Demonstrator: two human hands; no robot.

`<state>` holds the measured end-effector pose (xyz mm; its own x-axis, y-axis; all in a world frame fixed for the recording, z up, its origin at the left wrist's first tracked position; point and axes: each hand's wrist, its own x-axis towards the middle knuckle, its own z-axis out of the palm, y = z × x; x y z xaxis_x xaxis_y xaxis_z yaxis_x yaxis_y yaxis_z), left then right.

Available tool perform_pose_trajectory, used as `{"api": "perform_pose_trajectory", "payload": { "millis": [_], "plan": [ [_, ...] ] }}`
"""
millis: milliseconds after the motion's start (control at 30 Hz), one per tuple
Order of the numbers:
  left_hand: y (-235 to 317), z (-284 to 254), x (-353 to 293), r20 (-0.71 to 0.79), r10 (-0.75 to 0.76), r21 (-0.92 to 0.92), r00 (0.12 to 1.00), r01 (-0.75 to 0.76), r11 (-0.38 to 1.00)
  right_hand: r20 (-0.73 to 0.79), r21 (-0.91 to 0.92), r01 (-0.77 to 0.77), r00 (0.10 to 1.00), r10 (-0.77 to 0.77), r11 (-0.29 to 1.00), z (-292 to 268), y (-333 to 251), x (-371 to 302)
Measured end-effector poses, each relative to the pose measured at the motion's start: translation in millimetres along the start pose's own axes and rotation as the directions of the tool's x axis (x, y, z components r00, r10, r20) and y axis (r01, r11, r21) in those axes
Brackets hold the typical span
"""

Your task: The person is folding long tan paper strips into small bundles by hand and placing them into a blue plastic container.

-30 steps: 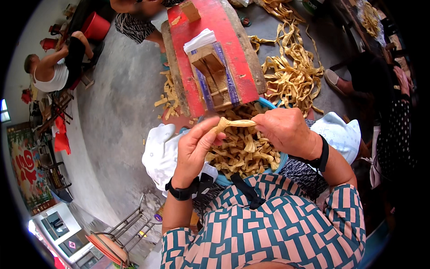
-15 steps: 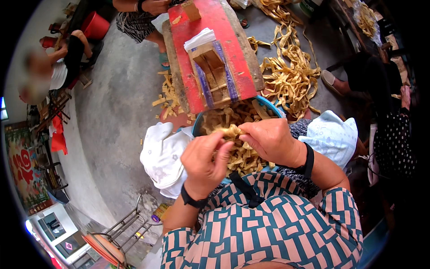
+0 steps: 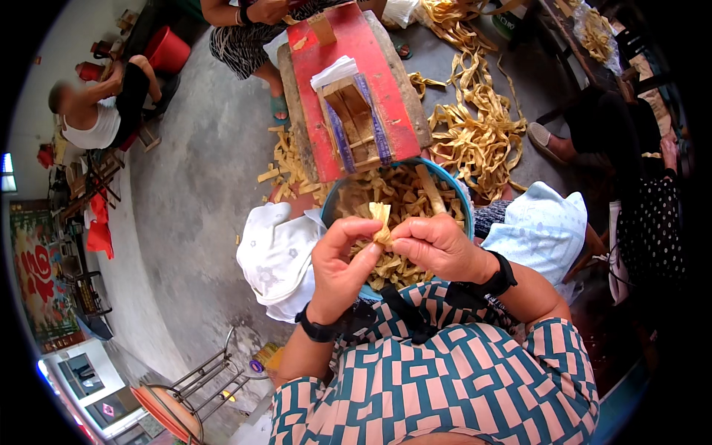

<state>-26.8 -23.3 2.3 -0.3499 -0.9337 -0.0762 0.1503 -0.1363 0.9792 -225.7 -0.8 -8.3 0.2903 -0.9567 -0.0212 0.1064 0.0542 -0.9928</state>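
Observation:
A crumpled golden-tan strip, bunched in the middle with a fanned upper end, is pinched between both hands. My left hand grips it from the left with thumb and forefinger. From the right, my right hand pinches the same strip with its fingertips. Both hands are over a blue basin in my lap, which holds many folded tan pieces. What the strip is made of cannot be told.
A red-topped bench ahead carries a wooden box-like holder and white paper. Tan pieces lie on the floor left of it, long strips on the right. White cloth and pale blue cloth flank the basin. Other people sit nearby.
The strip has turned from lying sideways to standing upright between my fingers. My right hand has moved down and slightly left; my left hand has shifted slightly right.

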Motion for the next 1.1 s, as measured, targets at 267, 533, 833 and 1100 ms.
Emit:
{"api": "perform_pose_trajectory", "payload": {
  "millis": [267,533,833,1100],
  "plan": [
    [-4,0,-3,0.042,0.506,0.521,0.861,-0.451,0.725,0.202,-0.006,0.113,0.973,-0.109,0.994,15,-6,-19],
    [26,-38,0,-0.189,0.350,0.421,0.918,-0.246,0.873,0.061,0.206,-0.237,0.972,0.229,0.950,-19,-8,-9],
    [30,-10,3,0.282,0.434,0.683,0.856,-0.497,0.535,0.268,0.292,-0.406,0.904,0.333,0.866,-41,-14,-2],
    [23,12,6,0.549,0.295,0.757,0.782,-0.615,0.222,0.302,-0.040,-0.194,0.933,0.197,0.980,-31,-4,-3]
  ]
}}
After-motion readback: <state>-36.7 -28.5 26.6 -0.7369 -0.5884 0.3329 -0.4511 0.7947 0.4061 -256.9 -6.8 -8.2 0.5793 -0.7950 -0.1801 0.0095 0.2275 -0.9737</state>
